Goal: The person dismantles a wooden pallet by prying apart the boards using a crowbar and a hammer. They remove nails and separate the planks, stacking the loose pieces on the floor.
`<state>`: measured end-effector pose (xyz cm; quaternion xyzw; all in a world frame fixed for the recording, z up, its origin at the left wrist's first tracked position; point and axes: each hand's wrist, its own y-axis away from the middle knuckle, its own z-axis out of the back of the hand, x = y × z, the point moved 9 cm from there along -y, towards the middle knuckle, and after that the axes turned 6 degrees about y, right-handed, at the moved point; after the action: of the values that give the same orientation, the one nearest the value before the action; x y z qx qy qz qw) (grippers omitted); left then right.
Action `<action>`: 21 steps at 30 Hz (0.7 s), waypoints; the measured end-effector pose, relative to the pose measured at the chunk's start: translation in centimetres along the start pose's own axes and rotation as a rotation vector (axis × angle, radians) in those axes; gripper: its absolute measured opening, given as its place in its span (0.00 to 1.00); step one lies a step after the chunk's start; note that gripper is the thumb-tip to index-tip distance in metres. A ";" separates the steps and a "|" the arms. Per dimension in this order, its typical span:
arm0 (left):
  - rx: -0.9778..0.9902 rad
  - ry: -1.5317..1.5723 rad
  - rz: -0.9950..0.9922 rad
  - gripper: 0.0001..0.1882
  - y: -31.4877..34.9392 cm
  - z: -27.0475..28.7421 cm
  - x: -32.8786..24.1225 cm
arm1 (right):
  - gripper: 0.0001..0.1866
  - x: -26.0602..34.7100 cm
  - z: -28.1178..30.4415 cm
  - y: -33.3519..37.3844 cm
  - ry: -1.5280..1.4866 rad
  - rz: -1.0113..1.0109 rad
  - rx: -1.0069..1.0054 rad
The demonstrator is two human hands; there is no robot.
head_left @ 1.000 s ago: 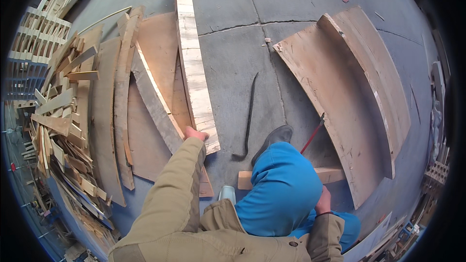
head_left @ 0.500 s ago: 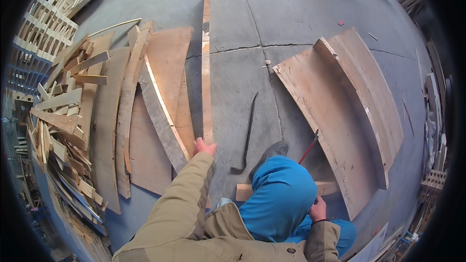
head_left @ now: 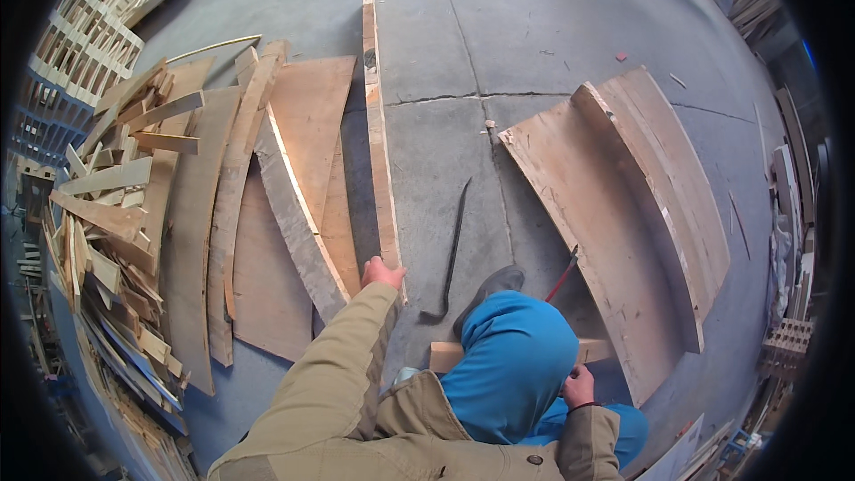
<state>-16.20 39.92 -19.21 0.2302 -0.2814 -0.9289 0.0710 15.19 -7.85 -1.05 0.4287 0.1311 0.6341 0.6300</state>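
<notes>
A long narrow wooden plank [head_left: 378, 142] stands on edge on the concrete floor, stretching away from me. My left hand [head_left: 383, 274] is closed round its near end, with the arm reaching forward. Beside my blue-trousered knee, my right hand [head_left: 579, 385] is curled closed; whatever its fingers hold is too small to make out. A black pry bar [head_left: 459, 240] with a hooked near end lies between the plank and my shoe. To the right of my knee, a red-handled tool [head_left: 562, 274] leans by a broad board panel. A short wood block [head_left: 447, 356] lies partly hidden behind my leg.
On the right rests the board panel [head_left: 583, 223] with an upright plank [head_left: 637, 187] along it. Several boards [head_left: 294, 107] lie overlapping at the left, beside a heap of scrap wood [head_left: 120, 249]. Pallets [head_left: 80, 53] are stacked at the far left.
The plank in my left hand has tilted, its far end shifting left and its near end right, so more of its left side shows. My right hand has stayed by the knee.
</notes>
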 end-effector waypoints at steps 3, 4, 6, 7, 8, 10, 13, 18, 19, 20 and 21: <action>-0.003 0.034 -0.001 0.40 0.0 -0.3 0.2 | 0.13 0.0 -0.1 0.2 -0.071 -0.021 0.018; -0.010 0.086 -0.015 0.41 0.1 -0.2 0.3 | 0.13 0.0 -0.1 0.3 -0.057 -0.013 0.020; -0.013 0.163 -0.039 0.42 0.4 0.3 0.7 | 0.13 0.3 -0.1 0.3 -0.027 0.006 0.014; -0.043 0.202 -0.023 0.43 0.6 1.1 1.1 | 0.13 0.2 -0.1 0.3 -0.054 0.001 0.013; -0.064 0.227 0.011 0.44 0.9 1.9 1.9 | 0.13 0.2 -0.2 0.3 -0.074 -0.001 0.012; -0.150 0.215 0.018 0.46 1.6 4.2 3.2 | 0.13 0.4 -0.4 0.1 -0.086 0.021 0.013; -0.308 0.104 -0.010 0.50 2.9 8.2 5.7 | 0.12 0.5 -0.9 0.0 -0.048 0.085 0.029; -0.418 0.121 0.150 0.61 2.2 11.3 12.1 | 0.10 0.2 -1.2 -0.9 0.043 0.223 0.011; -0.434 0.129 0.209 0.63 1.9 11.4 13.4 | 0.10 0.2 -1.2 -1.1 0.085 0.254 -0.003; -0.378 0.163 0.278 0.69 1.3 10.9 14.9 | 0.12 0.1 -1.0 -1.3 0.158 0.285 -0.026; -0.338 0.178 0.313 0.71 1.0 10.5 16.0 | 0.13 0.0 -0.8 -1.4 0.230 0.315 -0.050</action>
<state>-35.24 40.08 -17.11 0.2495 -0.1471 -0.9165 0.2761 15.59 -7.26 -2.54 0.3530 0.1176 0.7728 0.5142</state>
